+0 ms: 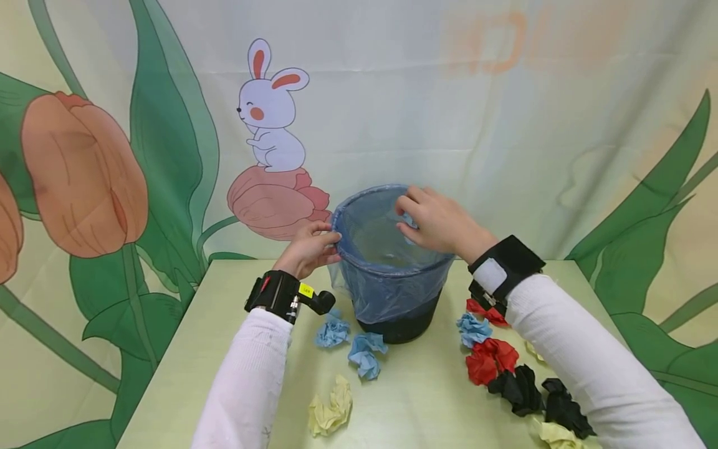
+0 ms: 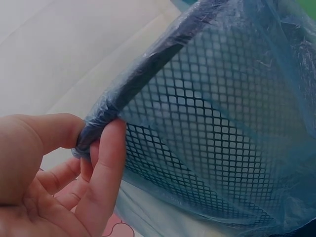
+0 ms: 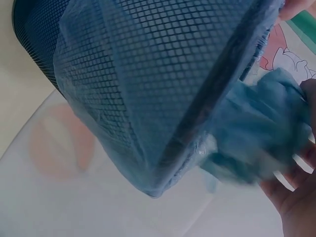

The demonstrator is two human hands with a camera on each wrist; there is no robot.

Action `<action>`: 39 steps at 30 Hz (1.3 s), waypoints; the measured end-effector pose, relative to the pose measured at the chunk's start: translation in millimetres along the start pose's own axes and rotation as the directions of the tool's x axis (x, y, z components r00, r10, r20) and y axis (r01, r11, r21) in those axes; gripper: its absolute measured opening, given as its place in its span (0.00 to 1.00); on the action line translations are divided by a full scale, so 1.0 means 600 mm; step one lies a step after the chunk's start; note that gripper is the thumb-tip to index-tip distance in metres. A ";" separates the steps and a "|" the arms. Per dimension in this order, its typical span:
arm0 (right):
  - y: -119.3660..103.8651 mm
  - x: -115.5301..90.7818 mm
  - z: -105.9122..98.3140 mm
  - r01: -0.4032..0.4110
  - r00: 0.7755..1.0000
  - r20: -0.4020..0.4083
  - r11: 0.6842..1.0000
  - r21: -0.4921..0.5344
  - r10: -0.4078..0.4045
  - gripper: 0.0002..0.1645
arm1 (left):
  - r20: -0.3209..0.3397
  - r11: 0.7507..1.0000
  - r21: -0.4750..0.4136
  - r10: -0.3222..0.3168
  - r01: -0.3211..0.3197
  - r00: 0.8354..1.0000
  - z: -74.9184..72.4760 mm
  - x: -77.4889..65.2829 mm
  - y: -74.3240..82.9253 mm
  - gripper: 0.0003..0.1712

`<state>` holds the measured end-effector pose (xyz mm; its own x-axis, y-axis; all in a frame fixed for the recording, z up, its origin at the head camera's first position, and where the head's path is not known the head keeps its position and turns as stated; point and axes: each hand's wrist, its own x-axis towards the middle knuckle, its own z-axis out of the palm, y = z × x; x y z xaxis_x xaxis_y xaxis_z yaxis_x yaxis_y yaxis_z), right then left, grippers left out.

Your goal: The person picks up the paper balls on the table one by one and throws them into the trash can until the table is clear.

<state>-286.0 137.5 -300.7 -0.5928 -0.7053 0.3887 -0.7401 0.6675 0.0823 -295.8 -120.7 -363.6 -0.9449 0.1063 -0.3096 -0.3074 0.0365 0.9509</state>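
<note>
A mesh wastebasket [image 1: 401,324] stands upright on the table, lined with a translucent blue plastic bag [image 1: 387,290] folded over its rim. My left hand [image 1: 311,246] pinches the bag-covered rim [image 2: 106,113] at the left side between thumb and fingers. Over the basket's opening, toward its right side, my right hand [image 1: 434,224] holds a crumpled blue paper ball [image 3: 261,128] in curled fingers. The ball is blurred in the right wrist view and mostly covered by the hand in the head view.
Left of and before the basket lie crumpled blue papers [image 1: 367,355] and a yellow one [image 1: 331,408]. To the right, under my right forearm, are red [image 1: 490,362], blue [image 1: 473,329], black [image 1: 518,390] and yellow balls [image 1: 561,436]. A printed curtain [image 1: 364,112] hangs behind the table [image 1: 224,349].
</note>
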 end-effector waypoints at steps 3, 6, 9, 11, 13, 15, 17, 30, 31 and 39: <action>0.002 -0.002 0.002 -0.007 1.000 0.002 1.000 0.003 0.007 0.16 | 0.006 1.000 0.006 -0.001 0.001 1.000 -0.001 -0.002 0.000 0.27; 0.004 -0.006 0.003 -0.022 1.000 0.015 1.000 -0.010 0.022 0.22 | 0.006 1.000 0.010 -0.001 0.001 1.000 -0.001 -0.003 0.001 0.27; 0.006 -0.012 0.004 -0.025 0.999 0.024 0.999 -0.027 0.026 0.25 | 0.002 1.000 0.006 -0.002 0.002 1.000 0.001 -0.004 0.002 0.27; 0.009 -0.015 0.005 -0.026 0.999 0.030 0.999 -0.040 0.027 0.27 | 0.004 1.000 0.005 0.000 0.000 1.000 0.001 -0.004 0.002 0.27; 0.012 -0.018 0.007 -0.025 0.999 0.034 0.999 -0.048 0.027 0.27 | 0.003 1.000 0.002 0.000 0.000 1.000 0.001 -0.004 0.002 0.27; 0.016 -0.021 0.008 -0.027 0.999 0.036 0.998 -0.050 0.029 0.27 | 0.006 1.000 0.002 0.000 0.000 1.000 0.001 -0.003 0.003 0.27; 0.020 -0.024 0.008 -0.031 0.999 0.033 0.998 -0.049 0.033 0.26 | 0.007 1.000 0.002 0.001 -0.001 1.000 0.001 -0.003 0.003 0.27; 0.058 -0.048 -0.002 -0.117 0.991 -0.067 0.990 -0.082 0.111 0.11 | 0.023 1.000 -0.019 0.012 -0.011 1.000 0.000 -0.002 0.001 0.25; 0.060 -0.051 -0.002 -0.128 0.990 -0.072 0.988 -0.084 0.122 0.10 | 0.022 1.000 -0.019 0.011 -0.011 1.000 0.000 -0.002 0.001 0.25; 0.087 -0.074 0.005 -0.230 0.968 -0.120 0.971 -0.063 0.222 0.05 | 0.009 1.000 -0.022 0.011 -0.010 1.000 0.002 0.001 0.001 0.25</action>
<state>-299.1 202.8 -316.4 -0.6995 -0.5057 0.5049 -0.5620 0.8257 0.0485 -296.5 -119.7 -363.3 -0.9471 0.1154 -0.2995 -0.3000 0.0135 0.9538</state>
